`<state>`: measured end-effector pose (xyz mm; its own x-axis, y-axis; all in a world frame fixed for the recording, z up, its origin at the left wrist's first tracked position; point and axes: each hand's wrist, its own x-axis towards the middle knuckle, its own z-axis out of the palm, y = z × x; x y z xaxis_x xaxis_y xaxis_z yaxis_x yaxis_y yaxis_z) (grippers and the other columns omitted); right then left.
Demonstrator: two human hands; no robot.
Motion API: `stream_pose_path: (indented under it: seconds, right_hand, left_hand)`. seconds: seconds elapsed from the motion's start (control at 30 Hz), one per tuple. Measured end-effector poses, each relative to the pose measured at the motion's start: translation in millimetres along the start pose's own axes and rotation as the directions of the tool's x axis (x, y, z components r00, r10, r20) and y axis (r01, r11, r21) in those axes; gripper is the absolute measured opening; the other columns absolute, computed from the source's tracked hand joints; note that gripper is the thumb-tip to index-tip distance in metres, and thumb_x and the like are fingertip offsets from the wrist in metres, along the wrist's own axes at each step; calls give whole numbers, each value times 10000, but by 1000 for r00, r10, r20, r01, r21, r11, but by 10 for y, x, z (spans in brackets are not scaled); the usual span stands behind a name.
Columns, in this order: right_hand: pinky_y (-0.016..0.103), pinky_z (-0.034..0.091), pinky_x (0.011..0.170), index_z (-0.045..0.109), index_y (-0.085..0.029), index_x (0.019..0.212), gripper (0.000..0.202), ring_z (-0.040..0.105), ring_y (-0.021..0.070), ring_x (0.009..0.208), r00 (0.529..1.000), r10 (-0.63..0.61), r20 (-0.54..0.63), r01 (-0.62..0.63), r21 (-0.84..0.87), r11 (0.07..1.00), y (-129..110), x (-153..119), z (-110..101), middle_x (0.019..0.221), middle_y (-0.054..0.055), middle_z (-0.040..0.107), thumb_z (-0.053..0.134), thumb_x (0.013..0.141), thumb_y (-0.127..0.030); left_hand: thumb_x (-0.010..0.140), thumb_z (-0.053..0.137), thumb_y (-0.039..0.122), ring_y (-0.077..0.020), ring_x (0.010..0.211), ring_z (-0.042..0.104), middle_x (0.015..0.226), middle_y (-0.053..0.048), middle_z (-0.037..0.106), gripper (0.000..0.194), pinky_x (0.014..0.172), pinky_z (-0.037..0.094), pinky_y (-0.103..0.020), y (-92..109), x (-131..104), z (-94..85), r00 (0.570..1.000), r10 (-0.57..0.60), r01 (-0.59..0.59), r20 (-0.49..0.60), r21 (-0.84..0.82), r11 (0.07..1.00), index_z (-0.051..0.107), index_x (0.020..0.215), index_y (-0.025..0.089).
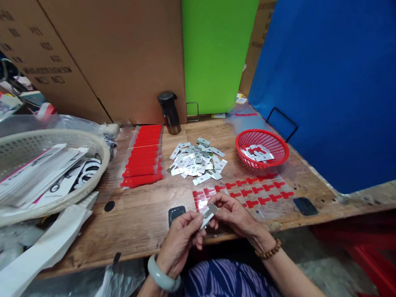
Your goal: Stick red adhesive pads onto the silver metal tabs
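Note:
Between my two hands, over the table's front edge, is a small silvery rectangular plate (209, 215). My left hand (184, 233) pinches its near end between thumb and fingers. The fingers of my right hand (234, 214) close on its far end. Just beyond them lies a clear sheet with rows of red T-shaped stickers (257, 190), partly hidden by my right hand. A loose heap of similar metal plates (199, 160) is spread on the table ahead. To its right, a red plastic basket (278, 157) holds more plates, with red showing on some.
Stacked red sticker sheets (141, 158) lie left of the heap. A dark flask (169, 114) stands behind. At left, a large pale basket (100, 184) holds printed cards. Brown, green (221, 44) and blue panels (334, 85) wall the table (132, 228).

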<state>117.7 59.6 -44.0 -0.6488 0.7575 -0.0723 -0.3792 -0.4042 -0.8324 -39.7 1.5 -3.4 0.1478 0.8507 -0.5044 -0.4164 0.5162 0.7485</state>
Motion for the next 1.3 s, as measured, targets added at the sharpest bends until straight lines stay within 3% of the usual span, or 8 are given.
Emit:
stream_pose_path:
  seconds: [0.17, 0.5, 0.6, 0.7, 0.8, 0.93, 1.07, 1.3]
  right_hand:
    - [224, 491, 586, 544, -184, 904, 245, 619, 102, 582, 1000, -3, -30, 1, -45, 999, 37, -54, 3, 685, -24, 630, 672, 744, -315]
    - [247, 482, 626, 548, -194, 931, 201, 608, 115, 626, 992, -43, -117, 34, -85, 996, 167, -220, 61, 710, -7, 613, 617, 792, -322]
    - [259, 489, 639, 515, -205, 1045, 307, 615, 118, 663, 992, -9, -128, -11, -150, 989, 132, -193, 39, 807, 4, 609, 620, 783, -325]
    - [241, 470, 566, 500, -213, 1064, 352, 594, 111, 617, 957, -49, -286, -35, -282, 959, 93, -146, -42, 809, -5, 585, 634, 760, -329]
    - [240, 440, 547, 567, -183, 870, 167, 550, 117, 577, 901, -169, -400, -80, -534, 842, 59, -107, -97, 696, -8, 569, 584, 787, -326]
    - [258, 413, 603, 583, -181, 735, 114, 526, 142, 645, 910, -310, -277, -62, -828, 558, 17, -67, -18, 695, 5, 569, 520, 813, -234]
    - [268, 403, 637, 572, -184, 752, 121, 518, 152, 678, 923, -346, -170, -22, -919, 393, 46, -13, 91, 735, 20, 571, 479, 828, -169]
    - [278, 393, 643, 544, -186, 787, 108, 512, 164, 689, 926, -363, -100, -7, -968, 250, 186, 67, 84, 771, 43, 564, 458, 835, -143]
  left_hand:
    - [694, 704, 278, -37, 488, 523, 741, -54, 638, 222, 469, 463, -147, -31, 1, 32, 997, -66, 69, 40, -83, 994, 637, 781, 86]
    - [695, 694, 280, -2, 400, 429, 663, -39, 621, 202, 359, 318, -112, -108, 36, 2, 993, -89, 94, 82, -54, 994, 624, 701, 90]
    - [692, 690, 260, -8, 401, 430, 631, -24, 615, 184, 361, 313, -114, -55, 48, -42, 998, -53, 54, 25, -52, 997, 606, 694, 97]
    - [675, 696, 239, -12, 388, 425, 596, -3, 608, 175, 358, 314, -115, 35, 87, -158, 994, 17, -23, -108, -54, 998, 581, 692, 109]
    - [658, 708, 232, -22, 407, 461, 599, 7, 609, 192, 376, 347, -115, 119, 153, -302, 961, 111, -131, -252, -66, 989, 578, 736, 114]
    - [660, 714, 202, -28, 413, 493, 578, 13, 603, 184, 388, 386, -111, 156, 254, -413, 938, 139, -175, -316, -87, 981, 587, 751, 105]
    - [699, 685, 152, -48, 468, 568, 638, -32, 654, 114, 479, 486, -137, 123, 325, -403, 948, 110, -143, -299, -91, 986, 603, 751, 90]
    - [734, 651, 113, -87, 540, 640, 701, -71, 698, 92, 559, 544, -174, 92, 433, -345, 951, 122, -148, -284, -75, 986, 599, 806, 88]
